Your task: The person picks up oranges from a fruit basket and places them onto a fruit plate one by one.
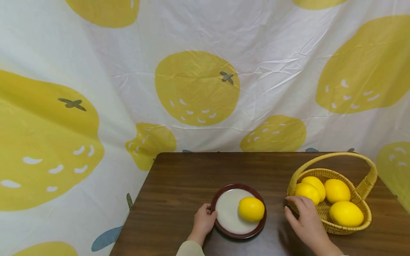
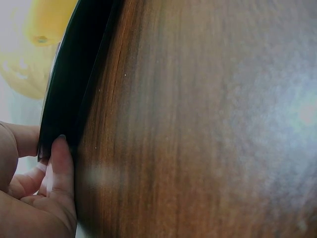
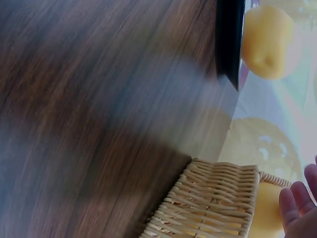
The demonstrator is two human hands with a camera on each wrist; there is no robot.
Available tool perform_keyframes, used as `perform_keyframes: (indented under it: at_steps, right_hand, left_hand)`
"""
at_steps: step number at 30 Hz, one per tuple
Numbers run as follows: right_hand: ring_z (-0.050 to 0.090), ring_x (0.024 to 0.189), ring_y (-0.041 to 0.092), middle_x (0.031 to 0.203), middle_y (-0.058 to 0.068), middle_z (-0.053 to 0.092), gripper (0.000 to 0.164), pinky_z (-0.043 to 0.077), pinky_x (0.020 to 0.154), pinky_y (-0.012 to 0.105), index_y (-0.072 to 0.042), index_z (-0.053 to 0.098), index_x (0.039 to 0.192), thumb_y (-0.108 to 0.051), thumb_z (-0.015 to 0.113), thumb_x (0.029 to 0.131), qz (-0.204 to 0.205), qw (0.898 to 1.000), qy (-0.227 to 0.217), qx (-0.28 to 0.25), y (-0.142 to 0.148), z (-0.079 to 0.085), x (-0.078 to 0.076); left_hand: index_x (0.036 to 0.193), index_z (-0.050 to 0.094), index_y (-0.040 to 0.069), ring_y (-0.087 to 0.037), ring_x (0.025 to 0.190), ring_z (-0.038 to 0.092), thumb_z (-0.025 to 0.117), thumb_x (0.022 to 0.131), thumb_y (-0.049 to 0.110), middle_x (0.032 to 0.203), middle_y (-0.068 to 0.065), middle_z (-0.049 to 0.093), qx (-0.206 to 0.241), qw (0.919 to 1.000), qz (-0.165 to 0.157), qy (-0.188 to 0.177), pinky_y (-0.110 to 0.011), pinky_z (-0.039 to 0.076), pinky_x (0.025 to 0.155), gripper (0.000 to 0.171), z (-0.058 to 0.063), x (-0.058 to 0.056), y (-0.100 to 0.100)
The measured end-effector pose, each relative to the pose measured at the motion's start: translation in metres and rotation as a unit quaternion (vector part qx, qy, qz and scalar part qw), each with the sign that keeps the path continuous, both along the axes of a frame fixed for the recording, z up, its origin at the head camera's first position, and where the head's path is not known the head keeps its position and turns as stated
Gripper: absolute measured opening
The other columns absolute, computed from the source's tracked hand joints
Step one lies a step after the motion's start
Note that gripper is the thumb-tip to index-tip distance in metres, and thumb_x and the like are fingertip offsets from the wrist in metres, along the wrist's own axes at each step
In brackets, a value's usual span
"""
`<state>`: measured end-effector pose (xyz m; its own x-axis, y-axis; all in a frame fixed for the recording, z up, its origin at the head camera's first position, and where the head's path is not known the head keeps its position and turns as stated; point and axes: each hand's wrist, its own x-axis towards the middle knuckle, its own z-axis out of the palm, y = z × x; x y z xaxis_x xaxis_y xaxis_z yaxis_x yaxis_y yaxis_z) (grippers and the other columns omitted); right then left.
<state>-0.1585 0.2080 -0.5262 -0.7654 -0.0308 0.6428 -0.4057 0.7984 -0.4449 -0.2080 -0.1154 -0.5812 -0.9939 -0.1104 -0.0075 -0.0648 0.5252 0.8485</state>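
My left hand (image 1: 203, 221) pinches the left rim of a white plate with a dark red-brown edge (image 1: 225, 209). The left wrist view shows its fingers (image 2: 62, 166) against the plate's dark underside (image 2: 74, 79). One yellow lemon (image 1: 251, 209) lies on the plate's right side. Over the near left rim of a wicker basket (image 1: 339, 229) is my right hand (image 1: 304, 220), its fingers loosely bent and holding nothing. Several lemons (image 1: 346, 214) lie inside the basket. In the right wrist view, the fingertips (image 3: 289, 203) overlap a lemon behind the woven wall (image 3: 208, 198).
The dark brown wooden table (image 1: 173, 199) carries both plate and basket. An arched handle (image 1: 333, 155) rises over the basket. Behind the table hangs a white cloth (image 1: 211, 142) printed with large yellow fruit. A strip of tabletop separates the plate from the basket.
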Motion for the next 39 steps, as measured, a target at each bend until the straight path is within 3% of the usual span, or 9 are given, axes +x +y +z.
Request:
perform_keyframes:
  at_steps: [4,10,15,21,26,39]
  right_hand:
    - [0.056,0.097,0.028,0.1,0.011,0.068,0.028,0.035,0.085,0.033,-0.002,0.069,0.104,0.001,0.077,0.078,-0.009,1.0,-0.005,0.001,0.003,0.001,0.0]
    - [0.055,0.096,0.027,0.099,0.011,0.068,0.029,0.035,0.084,0.033,-0.001,0.069,0.104,0.001,0.077,0.076,-0.004,1.0,0.011,0.008,0.007,0.0,-0.002]
    - [0.055,0.095,0.029,0.097,0.012,0.067,0.029,0.034,0.083,0.034,-0.001,0.069,0.102,0.003,0.077,0.074,-0.009,1.0,0.025,0.0,0.011,0.0,-0.001]
    - [0.053,0.095,0.037,0.1,0.018,0.063,0.031,0.032,0.083,0.041,0.001,0.067,0.101,0.003,0.076,0.071,-0.016,0.999,0.041,-0.008,0.017,0.0,0.0]
    - [0.051,0.093,0.036,0.1,0.019,0.061,0.033,0.031,0.082,0.039,0.001,0.067,0.101,0.003,0.076,0.069,-0.019,0.998,0.053,-0.011,0.02,0.0,0.0]
    - [0.048,0.094,0.045,0.102,0.025,0.056,0.044,0.03,0.082,0.046,0.003,0.065,0.109,0.001,0.075,0.066,-0.022,0.998,0.061,-0.01,0.031,0.0,-0.002]
  left_hand:
    - [0.106,0.065,-0.003,-0.015,0.07,0.058,0.068,0.087,0.014,0.077,-0.007,0.063,-0.005,0.9998,-0.006,0.019,-0.032,0.048,0.065,0.025,0.0,0.002,-0.001]
    - [0.108,0.066,-0.002,-0.019,0.074,0.061,0.07,0.087,0.013,0.08,-0.009,0.065,0.007,1.0,-0.004,-0.002,-0.035,0.05,0.069,0.026,0.0,0.0,-0.001]
    - [0.107,0.065,-0.003,-0.016,0.071,0.058,0.067,0.089,0.014,0.078,-0.007,0.063,-0.009,0.9998,-0.01,0.018,-0.033,0.049,0.066,0.026,-0.003,0.0,-0.001]
    - [0.109,0.066,-0.002,-0.019,0.076,0.061,0.07,0.088,0.012,0.082,-0.008,0.065,-0.002,1.0,0.0,-0.008,-0.037,0.051,0.07,0.026,0.002,-0.001,0.0]
    - [0.11,0.066,-0.001,-0.019,0.078,0.062,0.07,0.089,0.011,0.083,-0.007,0.066,-0.014,0.9997,0.005,-0.021,-0.037,0.051,0.071,0.025,0.002,-0.003,0.002]
    - [0.11,0.065,0.0,-0.018,0.078,0.062,0.07,0.089,0.012,0.083,-0.007,0.066,-0.009,0.9996,0.002,-0.025,-0.037,0.051,0.072,0.024,0.004,-0.003,0.002]
